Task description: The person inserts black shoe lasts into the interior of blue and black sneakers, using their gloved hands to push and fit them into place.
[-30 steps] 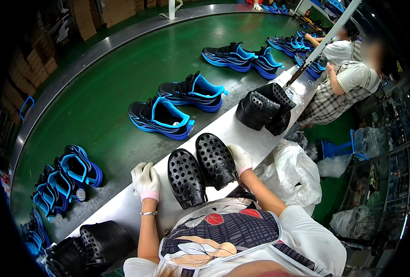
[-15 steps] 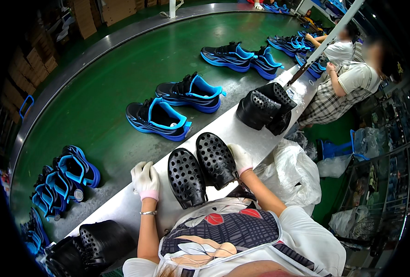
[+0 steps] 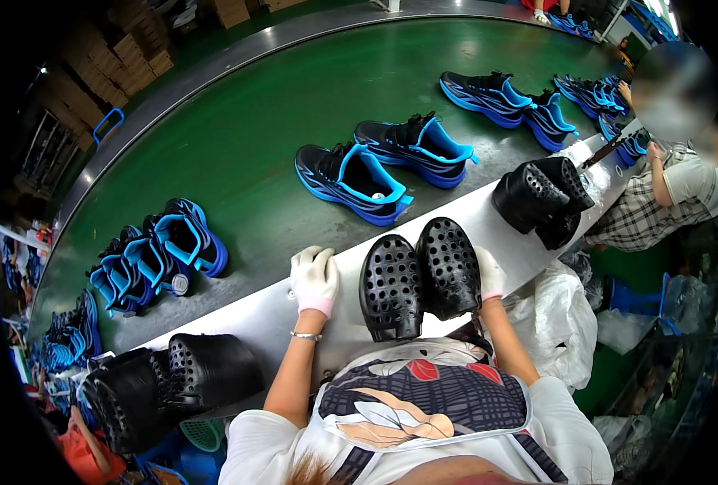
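Note:
Two black shoe-shaped pieces full of round holes, the left one (image 3: pixel 391 287) and the right one (image 3: pixel 448 267), stand side by side on the metal ledge (image 3: pixel 250 311) in front of me. My left hand (image 3: pixel 314 279), in a white glove with a pink cuff, rests on the ledge to their left, fingers bent loosely over its far edge and holding nothing. Against the outer side of the right piece lies my right hand (image 3: pixel 490 275), gloved alike. That piece partly hides its fingers, so a grip cannot be made out.
Beyond the ledge runs a green belt (image 3: pixel 270 105) bearing black-and-blue sneakers (image 3: pixel 351 182) in pairs. More black perforated pieces stand at the left (image 3: pixel 213 372) and right (image 3: pixel 541 198) of the ledge. White plastic sacking (image 3: pixel 561 323) hangs at the right. Co-workers sit farther right.
My view has swung, so the belt, sneakers, ledge and hands appear farther right and mostly higher. Both hands keep about the same places beside the two black pieces.

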